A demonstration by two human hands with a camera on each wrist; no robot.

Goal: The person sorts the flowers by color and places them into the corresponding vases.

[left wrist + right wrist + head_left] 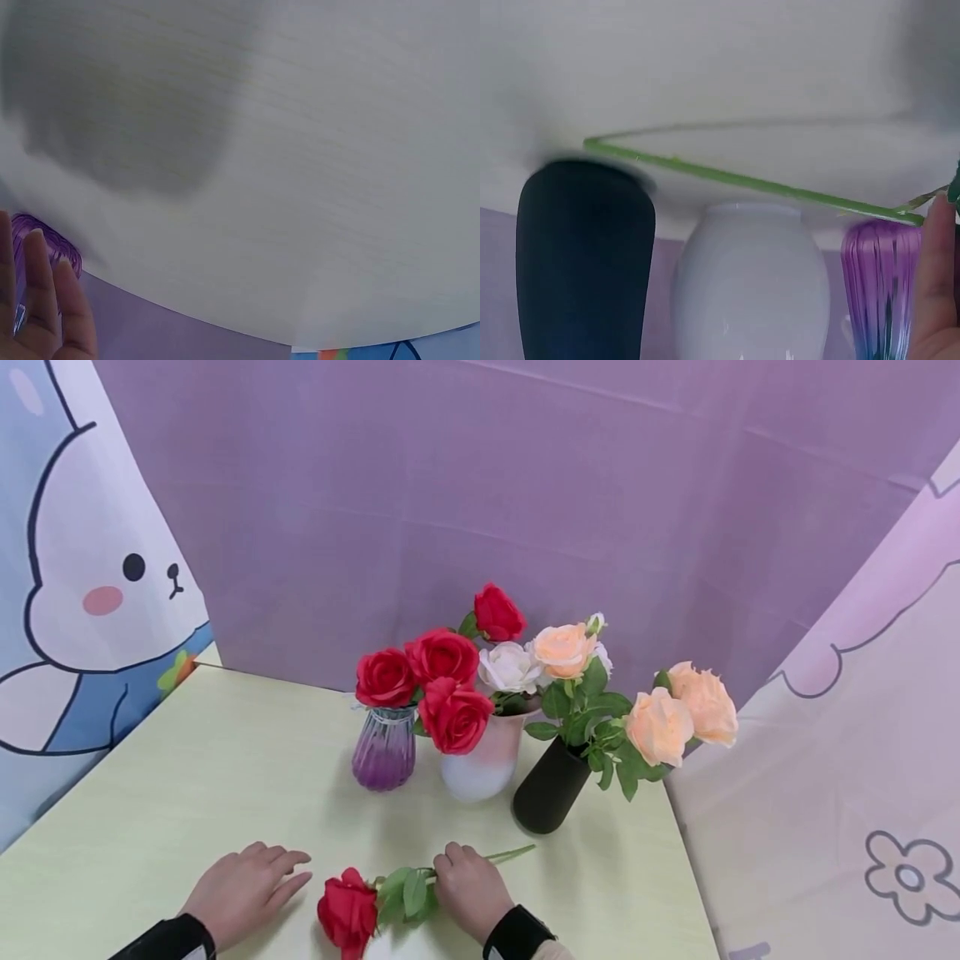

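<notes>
— What sort of place is shown?

— A staged tabletop set, screened off on three sides, rather than a lived-in room. A pale green table (pixel 187 777) is enclosed by a purple cloth backdrop (pixel 525 485), and cartoon rabbit hangings (pixel 90 577) are seen at the sides.

— Anything else?

— Three vases of artificial roses (pixel 487 710) are displayed together.

A pale yellow-green worktop (pixel 187 777) with a faint wood grain fills the lower part of the head view. Three vases stand on it in a row near its far edge: a ribbed purple glass vase (pixel 384 748) on the left, a white vase (pixel 480 760) in the middle, and a black vase (pixel 550 788) on the right, close beside one another. Nearer the front edge, a single red rose (pixel 348 910) with a green stem lies flat on the surface.
</notes>
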